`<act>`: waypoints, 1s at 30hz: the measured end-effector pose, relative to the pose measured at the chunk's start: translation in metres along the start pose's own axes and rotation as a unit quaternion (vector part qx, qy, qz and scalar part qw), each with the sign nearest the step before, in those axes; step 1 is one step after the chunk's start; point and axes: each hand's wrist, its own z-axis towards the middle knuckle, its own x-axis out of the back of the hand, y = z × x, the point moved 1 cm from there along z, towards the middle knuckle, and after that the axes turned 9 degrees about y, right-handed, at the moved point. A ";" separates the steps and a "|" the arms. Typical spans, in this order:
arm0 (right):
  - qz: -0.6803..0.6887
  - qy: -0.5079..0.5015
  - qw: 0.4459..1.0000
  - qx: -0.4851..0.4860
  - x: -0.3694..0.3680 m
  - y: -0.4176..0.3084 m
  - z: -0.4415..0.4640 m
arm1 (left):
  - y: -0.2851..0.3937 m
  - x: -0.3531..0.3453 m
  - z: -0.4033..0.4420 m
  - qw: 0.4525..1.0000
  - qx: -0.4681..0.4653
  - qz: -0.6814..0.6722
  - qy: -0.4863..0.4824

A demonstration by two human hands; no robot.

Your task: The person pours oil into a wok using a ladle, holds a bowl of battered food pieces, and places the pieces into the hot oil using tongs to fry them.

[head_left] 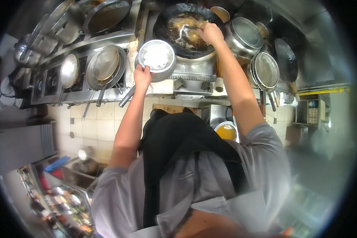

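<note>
My left hand [142,76] is closed on the near rim of a round metal container with perforated sides [162,75]. White material, too blurred to name, fills its top. The container is just in front of a large black wok [162,29]. Brown, shiny liquid with a pale patch [184,31] lies in the wok. Over the wok's right side reaches my right hand [211,33], its fingers pinched together close to the liquid. What they hold, if anything, I cannot make out.
Strainers [106,63] and a metal ladle or pan [69,71] rest on the stove at left, handles sticking out. At right are a metal pot [246,33] and more strainers [266,70]. A container of yellow liquid [227,131] stands low beside my apron.
</note>
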 end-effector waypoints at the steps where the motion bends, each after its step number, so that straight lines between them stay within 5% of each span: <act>1: -0.023 0.000 0.999 -0.034 -0.008 0.001 0.001 | 0.001 0.003 -0.003 1.000 0.007 0.015 -0.020; 6: 0.025 0.063 0.997 -0.045 0.016 -0.016 -0.030 | 0.002 0.005 -0.013 0.999 -0.019 0.007 0.026; 11: 0.100 -0.081 0.982 0.141 0.032 -0.071 -0.101 | 0.023 0.009 -0.023 0.995 -0.053 0.081 0.024; 15: 0.114 -0.046 0.971 0.204 -0.003 -0.073 -0.118 | 0.024 0.009 -0.023 0.992 -0.066 0.105 0.004; 24: 0.197 0.122 0.959 0.165 0.058 -0.073 -0.115 | 0.045 0.006 -0.022 0.999 -0.018 0.046 -0.020; 30: 0.171 0.091 0.969 0.152 0.057 -0.070 -0.103 | 0.034 -0.006 -0.005 0.999 -0.025 0.011 -0.021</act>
